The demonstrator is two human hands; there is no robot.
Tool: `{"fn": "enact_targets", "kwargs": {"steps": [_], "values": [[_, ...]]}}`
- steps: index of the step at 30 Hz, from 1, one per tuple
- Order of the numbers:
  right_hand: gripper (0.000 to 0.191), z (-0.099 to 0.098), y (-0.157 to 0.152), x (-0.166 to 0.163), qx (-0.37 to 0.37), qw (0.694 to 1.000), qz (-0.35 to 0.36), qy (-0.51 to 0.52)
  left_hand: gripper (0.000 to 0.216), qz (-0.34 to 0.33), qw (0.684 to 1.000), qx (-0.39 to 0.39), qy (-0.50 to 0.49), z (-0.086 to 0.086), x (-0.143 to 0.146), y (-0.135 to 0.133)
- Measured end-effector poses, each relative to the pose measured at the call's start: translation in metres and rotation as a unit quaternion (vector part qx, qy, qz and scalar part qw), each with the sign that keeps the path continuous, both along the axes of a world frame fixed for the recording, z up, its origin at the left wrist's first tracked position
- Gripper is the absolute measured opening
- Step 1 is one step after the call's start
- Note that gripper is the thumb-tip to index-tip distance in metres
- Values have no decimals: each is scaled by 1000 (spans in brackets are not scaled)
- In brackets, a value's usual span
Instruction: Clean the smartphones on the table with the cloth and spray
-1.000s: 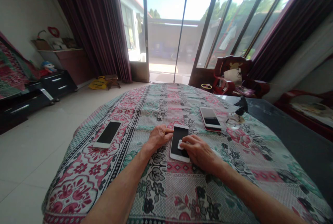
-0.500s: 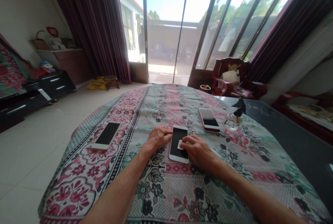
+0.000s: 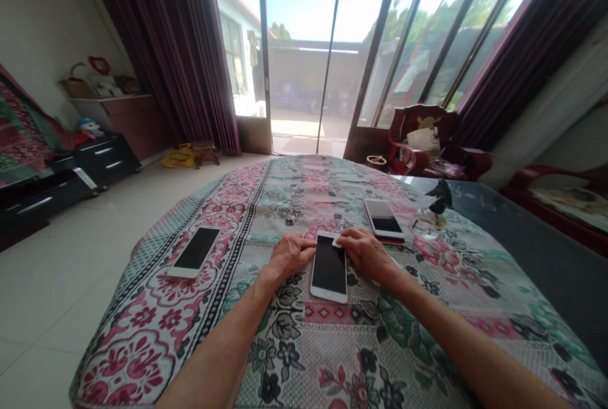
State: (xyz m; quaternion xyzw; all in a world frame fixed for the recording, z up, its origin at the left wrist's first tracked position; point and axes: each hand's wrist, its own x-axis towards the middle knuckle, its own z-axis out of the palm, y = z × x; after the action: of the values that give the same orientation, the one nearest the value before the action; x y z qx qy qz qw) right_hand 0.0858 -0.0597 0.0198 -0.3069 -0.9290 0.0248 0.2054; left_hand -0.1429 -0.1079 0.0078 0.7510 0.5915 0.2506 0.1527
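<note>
A white smartphone [image 3: 329,273] with a dark screen lies flat on the patterned tablecloth in front of me. My left hand [image 3: 291,253] is closed at its left edge, thumb and fingers steadying it. Over the phone's upper right corner, my right hand [image 3: 365,252] pinches a small white wipe [image 3: 336,242] against the glass. The wipe is mostly hidden by the fingers. Farther left rests another white phone [image 3: 196,252], screen up. To the right, a white phone [image 3: 384,218] sits on top of a reddish item, perhaps another phone.
A clear spray bottle [image 3: 430,222] with a black nozzle stands at the right. The floral tablecloth [image 3: 332,355] covers the rounded table. Beyond it are glass doors, a dark red wooden chair [image 3: 420,137], a black cabinet [image 3: 109,159] and a yellow bag [image 3: 178,156].
My right hand has slid the wipe from the middle of the screen up to the phone's upper right corner. My left hand stays at the left edge.
</note>
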Motion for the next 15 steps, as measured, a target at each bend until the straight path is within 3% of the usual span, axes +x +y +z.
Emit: {"fn": "enact_targets", "kwargs": {"steps": [4, 15], "values": [[28, 0, 3, 2, 2, 1000, -4, 4, 21, 8, 1000, -14, 6, 0, 0, 0], [27, 16, -90, 12, -73, 992, 85, -58, 22, 8, 1000, -3, 0, 1, 1, -2]]}}
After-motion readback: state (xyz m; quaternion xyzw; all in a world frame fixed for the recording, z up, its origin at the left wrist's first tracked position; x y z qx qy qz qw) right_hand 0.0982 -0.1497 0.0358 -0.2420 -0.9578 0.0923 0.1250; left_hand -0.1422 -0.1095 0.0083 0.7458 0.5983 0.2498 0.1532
